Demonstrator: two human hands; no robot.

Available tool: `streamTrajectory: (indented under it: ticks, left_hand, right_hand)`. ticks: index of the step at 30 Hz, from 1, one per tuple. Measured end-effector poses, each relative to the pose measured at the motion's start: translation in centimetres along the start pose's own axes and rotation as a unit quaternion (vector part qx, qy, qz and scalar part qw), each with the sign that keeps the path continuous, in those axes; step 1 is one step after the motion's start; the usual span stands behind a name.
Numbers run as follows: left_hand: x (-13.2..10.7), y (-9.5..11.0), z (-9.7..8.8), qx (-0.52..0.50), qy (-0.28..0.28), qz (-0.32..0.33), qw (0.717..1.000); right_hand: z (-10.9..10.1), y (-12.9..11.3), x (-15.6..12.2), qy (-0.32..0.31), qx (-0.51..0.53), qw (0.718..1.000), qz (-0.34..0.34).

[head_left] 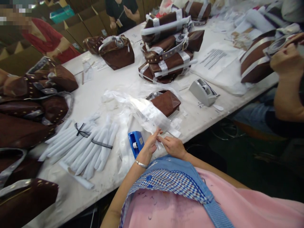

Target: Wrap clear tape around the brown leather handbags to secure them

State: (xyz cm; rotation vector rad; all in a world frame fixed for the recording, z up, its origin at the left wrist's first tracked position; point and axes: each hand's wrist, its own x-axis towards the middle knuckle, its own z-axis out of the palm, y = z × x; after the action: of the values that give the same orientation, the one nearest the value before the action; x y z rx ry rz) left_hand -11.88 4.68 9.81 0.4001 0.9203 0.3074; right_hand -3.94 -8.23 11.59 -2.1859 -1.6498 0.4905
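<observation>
My left hand (pixel 150 144) and my right hand (pixel 173 146) meet at the table's near edge, fingertips pinched together on the end of a clear wrapping sheet (pixel 152 115). That sheet runs up over a brown bag (pixel 165 102) lying on the white table (pixel 118 79). A blue tape dispenser (pixel 135 142) stands just left of my left hand. A silver bangle sits on my left wrist.
White rolled paper tubes (pixel 83 145) lie tied in bundles at the left. Wrapped brown bags are stacked at the back (pixel 168 47) and piled at the left (pixel 30 104). A grey tape dispenser (pixel 204 91) stands to the right. Another person's hand (pixel 283 60) holds a bag at the far right.
</observation>
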Motion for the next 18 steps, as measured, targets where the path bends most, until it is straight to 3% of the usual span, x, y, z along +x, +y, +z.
streamTrajectory:
  ticks: [4, 8, 11, 18]
  left_hand:
    - [0.0, 0.4, -0.4, -0.008, -0.002, -0.010, 1.000]
    - [-0.4, 0.8, -0.8, -0.027, -0.003, 0.000, 1.000]
    - [-0.4, 0.9, -0.9, -0.033, -0.005, 0.008, 0.999]
    - [0.0, 0.5, -1.0, -0.025, -0.013, -0.014, 0.999]
  right_hand:
    - [0.0, 0.7, -0.8, -0.005, 0.069, 0.997, -0.035]
    - [0.2, 3.2, 0.3, 0.132, 0.159, 0.977, 0.045]
    - [1.2, 5.0, 2.4, 0.183, 0.140, 0.969, 0.092]
    - [4.1, 5.4, 4.6, 0.195, 0.097, 0.965, 0.147]
